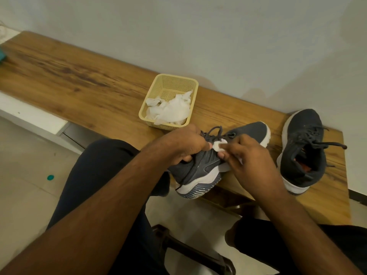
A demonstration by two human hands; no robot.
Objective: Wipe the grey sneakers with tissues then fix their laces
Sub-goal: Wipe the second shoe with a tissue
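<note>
Left hand (185, 144) grips the tilted grey sneaker (206, 165) at the bench (79, 80) edge. Right hand (246, 155) pinches a tissue (219, 145) against its side.

- Wooden bench (79, 86): runs from upper left to lower right of frame, against the wall.
- Cream basket (153, 108): on bench, centre frame, containing crumpled tissues (170, 111).
- Grey sneaker (303, 151): upright on bench, right of frame.
- Second sneaker (200, 171): tilted, overhanging the bench's near edge.
</note>
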